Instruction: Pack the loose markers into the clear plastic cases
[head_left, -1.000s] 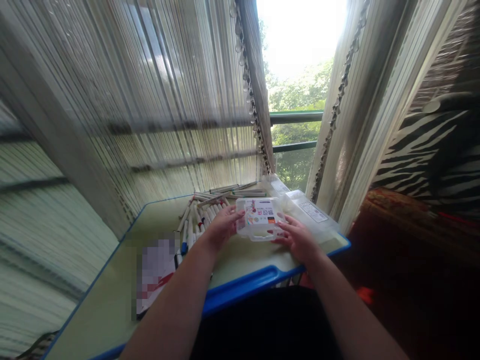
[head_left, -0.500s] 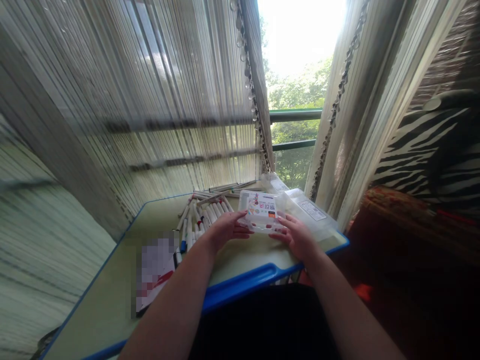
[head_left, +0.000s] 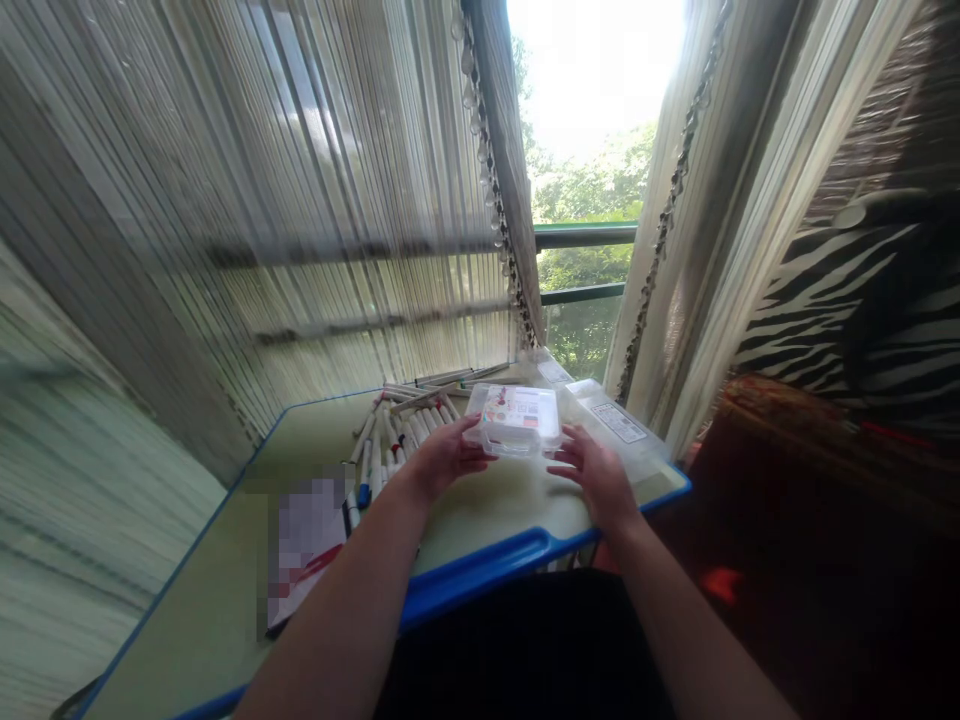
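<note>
A small clear plastic case (head_left: 514,418) with a colourful printed label on its lid lies flat between my hands on a green table with a blue rim (head_left: 480,572). My left hand (head_left: 442,462) grips the case's near left edge, thumb on top. My right hand (head_left: 596,472) touches its near right edge, fingers curled loosely. A heap of white marker pens (head_left: 397,428) with coloured caps lies just left of the case.
Two larger clear plastic boxes (head_left: 615,425) lie at the table's far right corner. A flat printed sheet (head_left: 311,545) sits on the near left. Striped curtains hang behind and to the right, with a window gap between them. A zebra-patterned cloth is on the right.
The case has gone from tilted towards me to lying flat, and both hands moved with it a little farther away across the table.
</note>
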